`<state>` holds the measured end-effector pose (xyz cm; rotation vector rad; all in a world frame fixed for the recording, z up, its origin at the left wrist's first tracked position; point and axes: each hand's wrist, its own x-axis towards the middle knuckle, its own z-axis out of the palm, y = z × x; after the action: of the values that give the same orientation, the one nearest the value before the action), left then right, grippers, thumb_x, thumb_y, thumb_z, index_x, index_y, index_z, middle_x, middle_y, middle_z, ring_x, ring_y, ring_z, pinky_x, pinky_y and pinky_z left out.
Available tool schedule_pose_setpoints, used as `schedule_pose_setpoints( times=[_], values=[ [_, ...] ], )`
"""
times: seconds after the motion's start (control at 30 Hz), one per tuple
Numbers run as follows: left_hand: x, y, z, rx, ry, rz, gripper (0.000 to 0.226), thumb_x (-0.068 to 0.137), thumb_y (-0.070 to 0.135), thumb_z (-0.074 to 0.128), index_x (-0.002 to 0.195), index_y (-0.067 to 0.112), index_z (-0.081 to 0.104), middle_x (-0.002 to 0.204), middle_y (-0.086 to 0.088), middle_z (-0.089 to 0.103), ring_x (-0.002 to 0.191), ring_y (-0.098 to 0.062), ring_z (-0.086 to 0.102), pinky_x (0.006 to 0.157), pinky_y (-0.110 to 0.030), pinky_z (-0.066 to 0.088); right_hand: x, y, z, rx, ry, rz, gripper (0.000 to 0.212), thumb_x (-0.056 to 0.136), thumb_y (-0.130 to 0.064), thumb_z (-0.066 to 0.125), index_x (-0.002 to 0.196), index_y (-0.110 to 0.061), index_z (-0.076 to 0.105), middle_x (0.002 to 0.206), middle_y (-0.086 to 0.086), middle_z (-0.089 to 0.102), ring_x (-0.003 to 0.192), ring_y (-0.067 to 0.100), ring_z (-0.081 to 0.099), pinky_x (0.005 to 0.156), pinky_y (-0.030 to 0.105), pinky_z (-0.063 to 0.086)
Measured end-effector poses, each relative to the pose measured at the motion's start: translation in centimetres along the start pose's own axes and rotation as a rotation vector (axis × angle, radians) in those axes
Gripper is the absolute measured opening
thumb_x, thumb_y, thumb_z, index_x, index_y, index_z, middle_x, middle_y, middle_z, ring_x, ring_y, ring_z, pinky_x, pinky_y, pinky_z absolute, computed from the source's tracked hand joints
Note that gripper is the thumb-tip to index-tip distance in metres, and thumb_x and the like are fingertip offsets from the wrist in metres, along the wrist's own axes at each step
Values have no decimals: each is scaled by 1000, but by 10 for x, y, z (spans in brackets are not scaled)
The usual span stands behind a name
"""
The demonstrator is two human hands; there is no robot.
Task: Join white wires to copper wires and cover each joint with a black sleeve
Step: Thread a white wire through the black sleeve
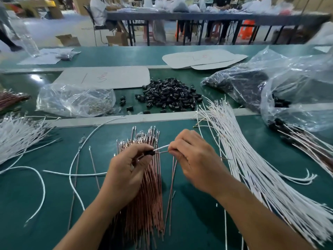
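Note:
My left hand (128, 170) pinches a small black sleeve (151, 152) above the bundle of copper wires (151, 199) lying on the green table. My right hand (194, 161) pinches a white wire (162, 147) and a copper wire (164, 152), whose tips meet the sleeve's mouth. A thick fan of white wires (252, 159) lies to the right. A heap of loose black sleeves (171, 94) sits further back in the middle.
Loose white wires (75, 175) and stray copper wires curl on the green mat (36, 204) at left. Another white bundle (16, 134) lies far left. Clear plastic bags (75, 100) (288, 87) and finished sleeved wires (306, 139) occupy the back and right.

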<state>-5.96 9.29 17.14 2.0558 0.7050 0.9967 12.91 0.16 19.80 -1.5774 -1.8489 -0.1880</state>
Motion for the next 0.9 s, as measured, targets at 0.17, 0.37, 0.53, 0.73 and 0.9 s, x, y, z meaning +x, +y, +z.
schedule_pose_setpoints(
  times=[0.17,0.37,0.53,0.73,0.9],
  values=[
    [1,1,-2,1,-7,-3,37,92,3,65,107,37,64,101,19,69,95,-9,66,81,-13,49,2,0,2,15,20,1,18,99,-16,56,95,-5,69,91,4,57,82,19,51,71,37,50],
    [1,2,-1,12,-33,23,26,91,15,64,107,34,67,100,18,70,95,-9,67,81,-16,50,1,-3,3,52,-45,5,12,98,-11,60,95,-4,69,92,5,58,82,22,53,73,39,50],
    [1,2,0,7,-42,39,24,90,14,65,108,29,70,100,17,71,95,-12,67,82,-27,52,-1,-2,3,89,-61,43,9,99,-10,60,96,-6,67,92,3,56,83,19,51,74,38,48],
    [-1,3,2,-22,-61,20,31,88,1,70,106,27,71,99,14,72,95,-10,68,84,-30,54,-1,-12,13,160,-41,43,12,98,-16,65,101,-4,68,88,-4,54,75,14,50,69,32,49],
    [1,1,2,-36,-75,61,26,91,3,68,112,18,76,106,12,70,101,-13,67,87,-26,54,-1,-11,9,162,33,145,26,88,-21,78,110,-12,68,80,-7,68,73,12,63,69,36,55]
  ],
)
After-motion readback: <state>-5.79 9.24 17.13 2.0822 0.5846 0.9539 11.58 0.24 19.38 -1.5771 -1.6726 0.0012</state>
